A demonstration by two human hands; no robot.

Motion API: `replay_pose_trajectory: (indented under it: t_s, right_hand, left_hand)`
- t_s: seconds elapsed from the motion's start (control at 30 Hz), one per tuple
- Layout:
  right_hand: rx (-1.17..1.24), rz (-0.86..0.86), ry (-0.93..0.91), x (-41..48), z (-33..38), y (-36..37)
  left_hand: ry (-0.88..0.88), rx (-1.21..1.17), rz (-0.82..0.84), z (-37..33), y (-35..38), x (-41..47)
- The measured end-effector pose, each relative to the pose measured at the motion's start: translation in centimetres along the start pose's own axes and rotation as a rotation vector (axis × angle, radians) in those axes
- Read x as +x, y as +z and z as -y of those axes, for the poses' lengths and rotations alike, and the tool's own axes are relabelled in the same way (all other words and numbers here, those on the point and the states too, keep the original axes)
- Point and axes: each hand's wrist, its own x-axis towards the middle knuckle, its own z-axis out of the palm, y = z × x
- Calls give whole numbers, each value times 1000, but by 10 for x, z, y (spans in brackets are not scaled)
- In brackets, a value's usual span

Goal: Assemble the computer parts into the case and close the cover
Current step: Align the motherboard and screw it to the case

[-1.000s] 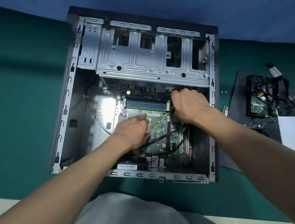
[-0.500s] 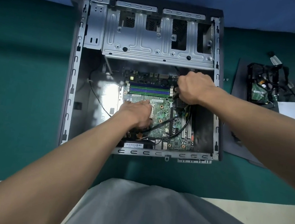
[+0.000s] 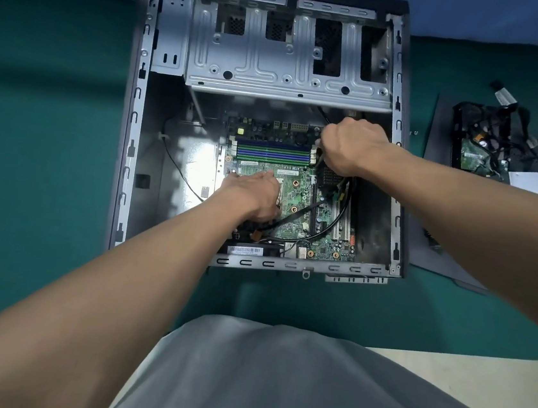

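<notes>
Case (image 3: 129, 121) laid open on green mat (image 3: 49, 145), cover off. Motherboard (image 3: 299, 194) seated on case floor; 4 memory slots (image 3: 273, 152) appear empty. Drive cage (image 3: 277, 64) unfilled. Black cables (image 3: 329, 224) looped loose across board.

Left hand (image 3: 255, 195) laid knuckles-up on board centre, fingers curled under; what is held cannot be told. Right hand (image 3: 351, 149) fisted at right end of slots, black cables gripped.

Hard drive (image 3: 474, 153) with wire bundle lying outside, right of case, on dark panel (image 3: 430, 249), judged to be cover.

Progress judged early: cabling, drive fitting, closing outstanding.
</notes>
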Motion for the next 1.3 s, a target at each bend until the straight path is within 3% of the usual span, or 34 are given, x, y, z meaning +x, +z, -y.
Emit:
replay_pose_trajectory:
  t_s: [0.13,0.3,0.4,0.53,0.77,0.97,1.13,1.3]
  right_hand:
    - [16,148,-77,-4,0,-8]
    - [-44,-28,-33,-3,3,-6]
    - [-23,3,16,-3,5,1]
    - [41,123,-52,-7,4,-4]
    - [-35,-73,-2,-1,5,-2]
    - [-28,89,-57,-3,6,-2]
    - [-83,-17,-34,-5,6,-9]
    - [-92,54,-62,-4,0,-5]
  left_hand:
    - [1,6,10,-1,-1,0]
    - [-6,-9,5,-1,-2,-2]
    - [-17,-23,16,-1,-2,-3]
    - [-17,-36,16,-1,-3,-3]
    - [-30,-61,24,0,-4,-1]
    - [-23,-71,27,1,-4,-2]
    - [-21,-88,19,1,-4,-3]
    - [-16,-79,16,1,-3,-5]
